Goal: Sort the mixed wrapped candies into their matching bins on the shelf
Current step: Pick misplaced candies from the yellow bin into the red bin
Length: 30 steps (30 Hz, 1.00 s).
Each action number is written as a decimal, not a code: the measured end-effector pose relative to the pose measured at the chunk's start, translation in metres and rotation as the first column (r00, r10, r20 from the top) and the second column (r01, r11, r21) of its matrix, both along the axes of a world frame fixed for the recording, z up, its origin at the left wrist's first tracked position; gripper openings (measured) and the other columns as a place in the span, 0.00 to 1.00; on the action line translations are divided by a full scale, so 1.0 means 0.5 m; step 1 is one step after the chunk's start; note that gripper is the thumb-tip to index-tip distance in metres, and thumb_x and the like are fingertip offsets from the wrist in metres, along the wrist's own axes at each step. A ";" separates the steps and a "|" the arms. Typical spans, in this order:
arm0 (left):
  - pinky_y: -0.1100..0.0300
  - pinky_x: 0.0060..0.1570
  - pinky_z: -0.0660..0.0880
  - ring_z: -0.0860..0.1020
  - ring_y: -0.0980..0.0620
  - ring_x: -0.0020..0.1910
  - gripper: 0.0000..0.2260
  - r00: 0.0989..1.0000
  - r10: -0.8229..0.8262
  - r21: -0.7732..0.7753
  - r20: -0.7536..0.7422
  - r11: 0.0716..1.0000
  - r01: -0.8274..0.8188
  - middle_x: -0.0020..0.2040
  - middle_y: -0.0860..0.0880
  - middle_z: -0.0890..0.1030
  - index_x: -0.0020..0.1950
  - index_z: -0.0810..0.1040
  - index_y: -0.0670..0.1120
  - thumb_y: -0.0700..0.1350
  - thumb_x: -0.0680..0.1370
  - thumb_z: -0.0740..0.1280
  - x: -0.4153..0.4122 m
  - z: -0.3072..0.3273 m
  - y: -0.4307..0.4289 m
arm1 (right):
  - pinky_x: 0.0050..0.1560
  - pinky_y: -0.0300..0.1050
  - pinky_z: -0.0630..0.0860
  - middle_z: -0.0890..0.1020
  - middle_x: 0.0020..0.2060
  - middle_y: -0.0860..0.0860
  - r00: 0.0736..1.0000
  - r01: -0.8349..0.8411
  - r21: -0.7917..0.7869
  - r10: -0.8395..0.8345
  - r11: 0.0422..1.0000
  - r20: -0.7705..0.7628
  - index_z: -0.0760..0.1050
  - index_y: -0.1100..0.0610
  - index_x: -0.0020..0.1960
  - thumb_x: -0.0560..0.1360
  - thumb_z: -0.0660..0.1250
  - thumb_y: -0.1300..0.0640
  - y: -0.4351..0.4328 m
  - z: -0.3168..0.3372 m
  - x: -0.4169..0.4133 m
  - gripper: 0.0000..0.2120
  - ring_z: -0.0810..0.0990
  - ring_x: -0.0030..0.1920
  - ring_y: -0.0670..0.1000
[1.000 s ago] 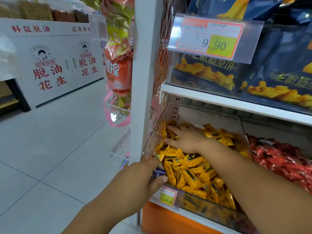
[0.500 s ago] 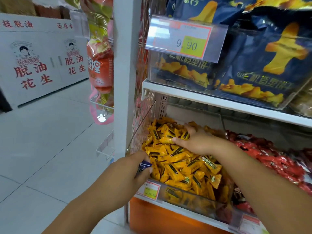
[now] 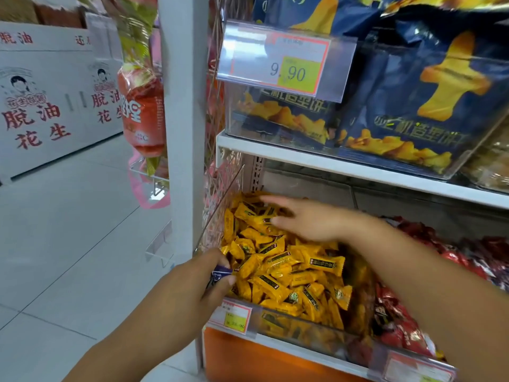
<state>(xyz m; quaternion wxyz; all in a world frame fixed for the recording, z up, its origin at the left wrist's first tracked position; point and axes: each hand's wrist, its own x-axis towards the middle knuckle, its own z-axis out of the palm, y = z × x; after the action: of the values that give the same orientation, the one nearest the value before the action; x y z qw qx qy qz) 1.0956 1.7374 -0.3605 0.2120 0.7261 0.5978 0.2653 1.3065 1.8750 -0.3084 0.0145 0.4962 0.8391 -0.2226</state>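
While beside yellows (image 3: 278, 260), one purple candy (image 3: 219, 272)

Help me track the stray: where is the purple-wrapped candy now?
Head view, lower centre: the purple-wrapped candy is pinched in the left hand, at the front-left corner of the yellow-candy bin.

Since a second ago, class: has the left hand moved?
No. The left hand still holds the purple candy at the front-left corner of the yellow-candy bin, just above its price tag.
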 end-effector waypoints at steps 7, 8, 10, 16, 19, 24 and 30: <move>0.69 0.36 0.69 0.74 0.61 0.39 0.03 0.999 -0.013 0.023 -0.053 1.000 0.014 0.40 0.60 0.74 0.50 0.68 0.59 0.57 0.80 0.59 0.019 0.005 0.014 | 0.72 0.46 0.60 0.53 0.78 0.51 0.921 0.096 -0.121 -0.042 0.988 0.387 0.47 0.42 0.78 0.75 0.66 0.40 0.060 -0.044 0.034 0.39 0.59 0.75 0.55; 0.70 0.36 0.68 0.74 0.61 0.39 0.03 0.999 -0.015 0.022 -0.051 1.000 0.016 0.40 0.60 0.74 0.50 0.68 0.59 0.56 0.80 0.59 0.022 0.006 0.016 | 0.72 0.46 0.61 0.53 0.78 0.52 0.927 0.069 -0.094 -0.029 0.993 0.373 0.47 0.41 0.78 0.76 0.66 0.43 0.055 -0.054 0.019 0.38 0.60 0.75 0.55; 0.69 0.35 0.68 0.74 0.60 0.39 0.03 0.999 -0.020 0.017 -0.047 1.000 0.021 0.40 0.60 0.74 0.51 0.68 0.59 0.56 0.80 0.60 0.029 0.007 0.020 | 0.72 0.47 0.62 0.55 0.77 0.53 0.953 0.028 -0.052 -0.011 0.998 0.303 0.51 0.40 0.77 0.76 0.67 0.49 0.044 -0.060 0.000 0.36 0.61 0.74 0.56; 0.65 0.37 0.71 0.74 0.63 0.42 0.03 1.000 -0.016 0.033 0.003 0.999 0.016 0.38 0.58 0.76 0.47 0.70 0.57 0.54 0.79 0.62 0.028 0.006 0.025 | 0.69 0.42 0.58 0.61 0.75 0.44 0.993 -0.079 -0.246 0.056 0.966 -0.101 0.62 0.38 0.73 0.77 0.67 0.58 0.024 0.009 0.030 0.30 0.61 0.73 0.47; 0.63 0.39 0.72 0.75 0.61 0.42 0.03 0.999 -0.023 0.040 0.035 0.999 0.022 0.38 0.57 0.76 0.46 0.70 0.57 0.53 0.79 0.63 0.026 0.005 0.027 | 0.71 0.46 0.62 0.67 0.71 0.46 0.978 -0.041 -0.185 0.002 0.982 -0.207 0.65 0.41 0.70 0.78 0.67 0.58 0.029 0.042 0.084 0.25 0.65 0.71 0.47; 0.67 0.34 0.70 0.74 0.62 0.36 0.04 0.994 -0.054 0.024 0.100 0.998 0.052 0.37 0.61 0.77 0.47 0.70 0.58 0.50 0.79 0.65 0.042 0.006 0.034 | 0.65 0.46 0.69 0.71 0.68 0.49 0.942 -0.024 0.038 0.010 0.999 0.336 0.67 0.47 0.72 0.80 0.63 0.53 -0.017 -0.007 0.118 0.21 0.71 0.66 0.52; 0.70 0.37 0.70 0.75 0.66 0.41 0.20 0.982 -0.104 -0.008 0.158 0.994 0.106 0.48 0.58 0.79 0.67 0.60 0.65 0.52 0.78 0.65 0.089 0.033 0.031 | 0.65 0.40 0.67 0.77 0.56 0.39 0.947 0.207 0.466 -0.057 0.860 -0.315 0.77 0.46 0.62 0.80 0.63 0.55 -0.149 -0.045 0.140 0.13 0.71 0.60 0.39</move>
<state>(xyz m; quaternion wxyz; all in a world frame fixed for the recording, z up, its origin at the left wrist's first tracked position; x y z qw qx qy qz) 1.1403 1.7527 -0.3443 0.2781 0.7316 0.5422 0.3056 1.3767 1.8005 -0.3308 -0.2513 0.5021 0.8243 -0.0723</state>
